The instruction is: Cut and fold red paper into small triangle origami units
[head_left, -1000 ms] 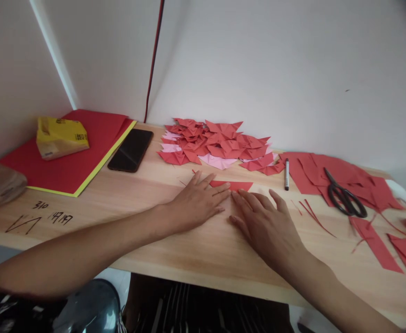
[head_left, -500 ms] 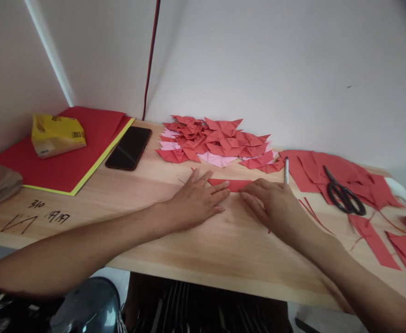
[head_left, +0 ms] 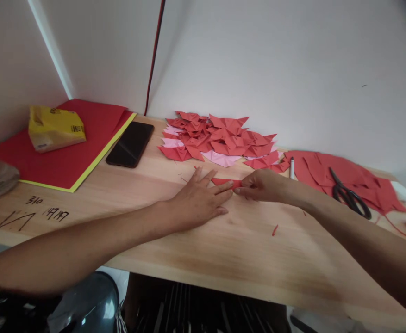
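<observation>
A narrow folded piece of red paper [head_left: 223, 181] lies flat on the wooden table, partly covered by both hands. Spread across its left part and the bare wood is my left hand [head_left: 203, 199], fingers apart and palm down. My right hand [head_left: 263, 185] is closed over the paper's right end, with the fingers curled under and the thumb pointing left along the lower edge. The end beneath the right hand is hidden. Just behind the hands sits a heap of folded red and pink paper pieces [head_left: 223, 138].
Black scissors [head_left: 350, 194] rest on cut red sheets [head_left: 317, 171] to the right, with a white pen [head_left: 292, 168] beside them. To the left are a black phone [head_left: 129, 144], large red sheets [head_left: 60, 162] and a yellow packet [head_left: 57, 129]. A red scrap [head_left: 275, 230] lies near the front.
My right hand has curled its fingers and shifted along the paper, covering more of its right end. My left hand stays spread on it. The view has shifted slightly.
</observation>
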The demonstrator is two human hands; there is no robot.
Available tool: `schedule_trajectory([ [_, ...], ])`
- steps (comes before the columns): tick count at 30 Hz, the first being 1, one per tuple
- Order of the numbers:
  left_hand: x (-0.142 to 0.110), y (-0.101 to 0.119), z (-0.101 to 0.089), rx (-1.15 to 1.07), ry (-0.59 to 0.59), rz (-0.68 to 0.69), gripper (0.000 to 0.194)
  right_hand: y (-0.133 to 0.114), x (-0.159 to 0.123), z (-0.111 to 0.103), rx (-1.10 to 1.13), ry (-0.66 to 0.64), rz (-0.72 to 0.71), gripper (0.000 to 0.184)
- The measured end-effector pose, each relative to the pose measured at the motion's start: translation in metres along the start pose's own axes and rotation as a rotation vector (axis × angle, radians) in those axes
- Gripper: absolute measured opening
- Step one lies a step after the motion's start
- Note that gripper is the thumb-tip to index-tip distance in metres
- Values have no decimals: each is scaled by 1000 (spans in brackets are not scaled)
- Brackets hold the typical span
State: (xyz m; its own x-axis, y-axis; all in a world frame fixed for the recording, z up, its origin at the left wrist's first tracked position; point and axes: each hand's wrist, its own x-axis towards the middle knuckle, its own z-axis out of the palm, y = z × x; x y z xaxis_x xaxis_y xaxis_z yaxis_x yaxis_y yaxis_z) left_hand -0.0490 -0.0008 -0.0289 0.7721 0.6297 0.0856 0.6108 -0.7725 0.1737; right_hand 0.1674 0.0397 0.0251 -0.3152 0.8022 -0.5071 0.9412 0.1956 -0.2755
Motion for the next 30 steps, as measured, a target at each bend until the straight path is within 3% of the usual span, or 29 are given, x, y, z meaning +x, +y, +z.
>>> schedule_trajectory([
  [6, 0, -1, 0, -15, -11, 2, 50, 1, 1, -13, 19, -160, 3, 38],
  [18, -2, 0, -7, -36, -33, -3, 48, 13, -3, -17, 134, -262, -22, 41],
  [27, -4, 2, -11, -3, 46, 22, 37, 26, -5, -17, 183, -290, 12, 41],
  [30, -3, 2, -14, 8, 84, 53, 34, 26, -11, -12, 110, -188, 38, 40],
])
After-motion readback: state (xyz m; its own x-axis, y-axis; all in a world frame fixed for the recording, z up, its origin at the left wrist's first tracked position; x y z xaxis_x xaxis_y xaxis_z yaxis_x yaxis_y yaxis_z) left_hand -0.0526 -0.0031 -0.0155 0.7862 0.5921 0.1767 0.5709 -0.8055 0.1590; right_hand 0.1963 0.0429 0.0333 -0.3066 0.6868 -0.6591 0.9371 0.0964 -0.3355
